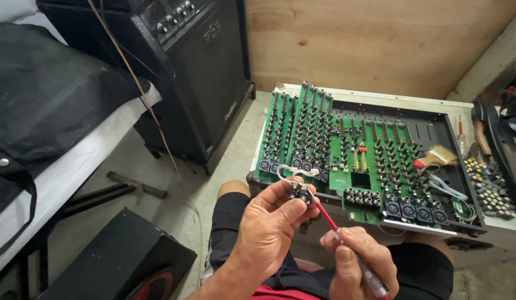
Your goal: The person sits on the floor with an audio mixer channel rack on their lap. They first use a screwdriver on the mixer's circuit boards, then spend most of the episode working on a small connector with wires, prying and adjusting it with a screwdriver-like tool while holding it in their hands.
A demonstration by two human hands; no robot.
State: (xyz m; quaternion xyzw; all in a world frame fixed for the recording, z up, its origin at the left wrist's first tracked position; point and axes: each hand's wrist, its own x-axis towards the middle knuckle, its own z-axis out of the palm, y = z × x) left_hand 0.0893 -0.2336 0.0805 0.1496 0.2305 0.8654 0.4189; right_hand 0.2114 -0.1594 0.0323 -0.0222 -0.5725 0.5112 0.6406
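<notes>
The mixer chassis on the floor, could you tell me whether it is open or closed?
Open: the mixer chassis has no cover, and its green circuit boards lie exposed, some tilted up.

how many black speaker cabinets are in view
2. One tall speaker cabinet stands upright at top left beside the open mixer chassis; a second cabinet lies on the floor at bottom left. Others may be hidden out of frame.

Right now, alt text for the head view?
Seen from above, the left hand pinches a small black connector with white wires while the right hand points a red-shafted screwdriver at it. Behind lies an opened audio mixer with green circuit boards, a paintbrush resting inside it, and a black speaker cabinet at left.
</notes>
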